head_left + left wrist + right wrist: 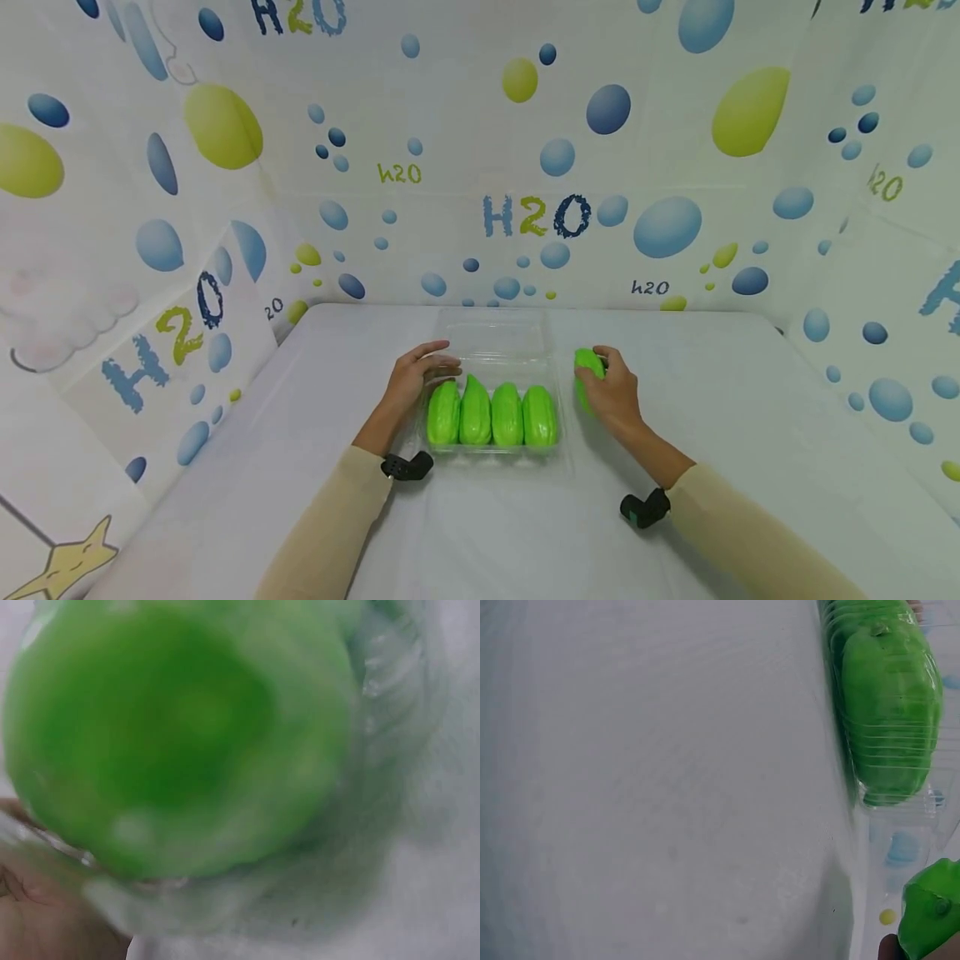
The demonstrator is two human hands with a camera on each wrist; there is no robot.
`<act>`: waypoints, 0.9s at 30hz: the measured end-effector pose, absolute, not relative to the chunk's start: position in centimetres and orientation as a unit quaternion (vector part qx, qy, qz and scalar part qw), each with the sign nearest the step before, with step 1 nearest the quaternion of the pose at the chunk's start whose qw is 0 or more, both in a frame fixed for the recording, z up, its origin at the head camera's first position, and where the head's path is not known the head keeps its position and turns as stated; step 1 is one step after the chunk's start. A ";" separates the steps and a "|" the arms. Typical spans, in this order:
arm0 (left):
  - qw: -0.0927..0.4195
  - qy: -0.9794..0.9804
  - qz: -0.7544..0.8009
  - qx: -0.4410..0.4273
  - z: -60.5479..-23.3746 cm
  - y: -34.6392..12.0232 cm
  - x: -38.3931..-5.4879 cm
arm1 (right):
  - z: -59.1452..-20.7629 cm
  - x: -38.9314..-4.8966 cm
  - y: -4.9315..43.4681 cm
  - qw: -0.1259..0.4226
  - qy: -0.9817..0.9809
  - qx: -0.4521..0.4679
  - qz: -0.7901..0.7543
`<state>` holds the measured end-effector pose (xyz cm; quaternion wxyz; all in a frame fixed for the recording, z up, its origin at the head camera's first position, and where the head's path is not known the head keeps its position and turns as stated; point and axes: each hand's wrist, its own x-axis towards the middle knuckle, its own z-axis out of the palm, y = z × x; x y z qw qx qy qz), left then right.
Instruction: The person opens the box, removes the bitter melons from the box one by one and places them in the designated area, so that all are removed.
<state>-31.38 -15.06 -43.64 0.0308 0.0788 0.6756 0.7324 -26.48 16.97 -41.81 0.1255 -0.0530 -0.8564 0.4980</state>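
My right hand (617,392) grips a bright green, ridged, cucumber-like vegetable (588,362), a little to the right of a clear plastic box (495,449). Inside the box several similar green vegetables (507,415) lie side by side in a row. My left hand (411,375) is at the box's left side, its loosely extended fingers over the back left corner beside the leftmost vegetable; contact with the rim is unclear. In the right wrist view, the tip of the held vegetable (934,904) shows at the lower right. A blurred green vegetable (180,735) fills much of the left wrist view.
The box's transparent lid (491,335) stands open, folded back toward the rear. Everything is on a white-covered table (495,533). A printed cloth backdrop (450,150) rises behind the table's far edge and along both sides.
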 end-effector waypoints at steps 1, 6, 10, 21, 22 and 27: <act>0.032 0.675 0.733 0.080 -43.6 -15.1 -31.4 | -41.9 -26.5 17.0 0.120 -0.857 -0.054 0.499; 0.036 0.673 0.734 0.083 -43.6 -15.1 -31.3 | -42.1 -26.9 17.1 0.100 -0.859 -0.056 0.498; 0.038 0.672 0.735 0.082 -43.6 -15.0 -31.3 | -42.1 -27.4 17.0 0.087 -0.865 -0.061 0.490; 0.040 0.670 0.737 0.077 -43.5 -14.8 -31.2 | -42.5 -28.6 16.7 0.034 -0.867 -0.086 0.489; 0.041 0.670 0.738 0.078 -43.5 -14.8 -31.2 | -42.6 -28.7 16.7 0.033 -0.868 -0.089 0.488; 0.042 0.668 0.739 0.079 -43.7 -14.6 -31.3 | -42.9 -28.8 16.6 0.033 -0.874 -0.091 0.476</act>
